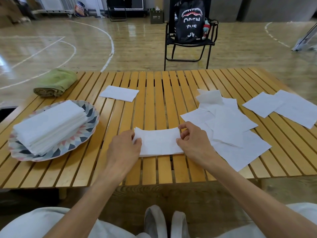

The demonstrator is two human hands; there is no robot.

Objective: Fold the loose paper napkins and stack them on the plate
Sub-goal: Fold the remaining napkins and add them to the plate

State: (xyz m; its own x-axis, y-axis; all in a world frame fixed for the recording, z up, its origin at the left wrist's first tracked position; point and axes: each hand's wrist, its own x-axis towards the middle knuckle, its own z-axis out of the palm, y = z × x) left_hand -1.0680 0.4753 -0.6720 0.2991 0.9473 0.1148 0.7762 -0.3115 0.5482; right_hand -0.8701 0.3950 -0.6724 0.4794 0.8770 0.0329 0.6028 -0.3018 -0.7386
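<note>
I've got a folded napkin (159, 141) between my hands, lying flat on the slatted wooden surface (151, 170) right in front of me. My left hand (124, 148) pinches its left end, fingers curled over the edge and thumb on top. My right hand (192, 143) grips the right end the same way, thumb and fingertips closed on the paper, the far corner lifted a little.

Out past my left hand sits the patterned plate (92, 117), and on it a tall stack of folded napkins (49, 124), edges roughly lined up, running diagonally across the plate. Beyond the plate, at the far left corner of the surface, there's a rolled green towel (54, 83).

Straight ahead of my left hand, farther out, one folded napkin (119, 93) lies alone.

Just beside my right hand, touching its outer edge, is the loose pile of unfolded napkins (226, 124), overlapping each other untidily, one crumpled up at the far end. Farther right, well apart from that pile, two more flat napkins (283, 107) overlap near the surface's edge.

Beyond the surface, a black folding chair (188, 47) stands on the wooden gym floor (68, 48) with a black shark-mouth backpack (190, 19) on its seat.
</note>
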